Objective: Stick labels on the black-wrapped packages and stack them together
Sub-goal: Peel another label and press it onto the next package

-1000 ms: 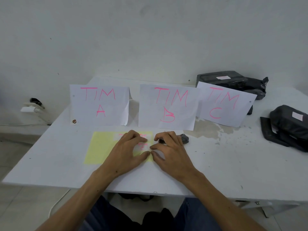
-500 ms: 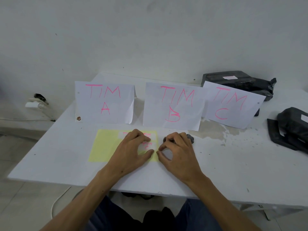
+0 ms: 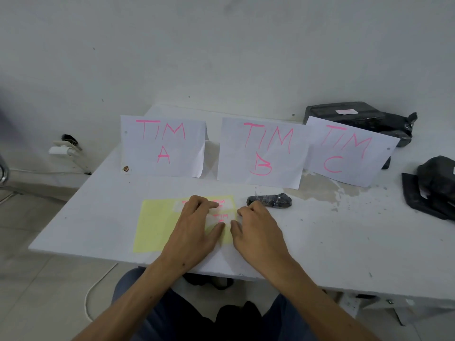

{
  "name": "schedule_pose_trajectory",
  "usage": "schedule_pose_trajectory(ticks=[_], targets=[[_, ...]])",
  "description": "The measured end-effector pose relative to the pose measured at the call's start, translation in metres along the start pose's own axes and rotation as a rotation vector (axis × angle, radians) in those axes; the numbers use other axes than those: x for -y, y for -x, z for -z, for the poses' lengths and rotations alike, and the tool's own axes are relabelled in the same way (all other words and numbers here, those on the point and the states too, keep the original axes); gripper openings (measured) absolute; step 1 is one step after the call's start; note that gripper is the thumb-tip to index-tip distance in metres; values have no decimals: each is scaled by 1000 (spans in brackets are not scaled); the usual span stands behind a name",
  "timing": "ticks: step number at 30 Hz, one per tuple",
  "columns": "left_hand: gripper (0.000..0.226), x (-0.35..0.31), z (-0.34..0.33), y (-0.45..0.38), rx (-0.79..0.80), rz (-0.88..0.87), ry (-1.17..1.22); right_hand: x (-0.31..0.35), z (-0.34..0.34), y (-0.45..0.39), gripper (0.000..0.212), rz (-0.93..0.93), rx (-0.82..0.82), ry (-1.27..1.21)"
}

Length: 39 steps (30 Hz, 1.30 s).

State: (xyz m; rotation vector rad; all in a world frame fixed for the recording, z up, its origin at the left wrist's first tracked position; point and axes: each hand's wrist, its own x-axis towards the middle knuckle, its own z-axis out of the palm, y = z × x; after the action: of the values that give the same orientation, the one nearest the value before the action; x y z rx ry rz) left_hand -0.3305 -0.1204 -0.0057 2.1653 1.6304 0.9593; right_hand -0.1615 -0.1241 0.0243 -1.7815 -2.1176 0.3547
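A yellow label sheet [image 3: 157, 222] lies flat near the table's front edge, with white labels [image 3: 222, 216] written in pink on its right part. My left hand [image 3: 197, 225] presses down on the sheet, fingers spread around one label. My right hand [image 3: 256, 227] rests at the sheet's right edge, its thumb and forefinger tips close to that label and slightly apart. One black-wrapped package [image 3: 357, 119] with a label on top lies at the back right. Another black-wrapped package [image 3: 435, 185] sits at the right edge, partly cut off.
Three folded paper signs stand in a row: TIM A [image 3: 163, 146], TIM B [image 3: 263, 151], TIM C [image 3: 344, 151]. A small black crumpled wad [image 3: 269, 200] lies just beyond my right hand. The white table [image 3: 344, 237] has scuffed paint right of centre. A wall socket [image 3: 65, 148] sits left.
My right hand has curled its fingers and drawn back a little to the sheet's edge, uncovering the small black wad. My left hand stays pressed on the sheet.
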Motion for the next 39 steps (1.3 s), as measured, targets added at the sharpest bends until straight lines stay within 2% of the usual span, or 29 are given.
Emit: schedule_pose_trajectory(ticks=[5, 12, 18, 24, 27, 33, 36, 39], targets=[[42, -1, 1, 2, -27, -6, -7, 8, 5, -12, 27, -75, 56, -118], [62, -2, -2, 2, 21, 24, -90, 7, 18, -23, 32, -267, 183, -531], [63, -6, -4, 3, 49, 30, -148, 12, 22, -16, 28, -267, 101, -509], [56, -3, -2, 3, 10, 28, -99, 13, 25, -20, 14, -465, 98, -876], [52, -4, -1, 2, -22, 22, -61, 11, 28, -20, 15, -535, 94, -1032], [47, -3, 0, 2, -37, 18, -10, 5, 22, -19, 21, -547, 119, -1231], [46, -2, 0, 2, -44, 9, 5, 1, 16, -19, 24, -501, 133, -1211], [44, -4, 2, 1, -67, 25, 28, -2, 13, -19, 18, -477, 158, -1233]])
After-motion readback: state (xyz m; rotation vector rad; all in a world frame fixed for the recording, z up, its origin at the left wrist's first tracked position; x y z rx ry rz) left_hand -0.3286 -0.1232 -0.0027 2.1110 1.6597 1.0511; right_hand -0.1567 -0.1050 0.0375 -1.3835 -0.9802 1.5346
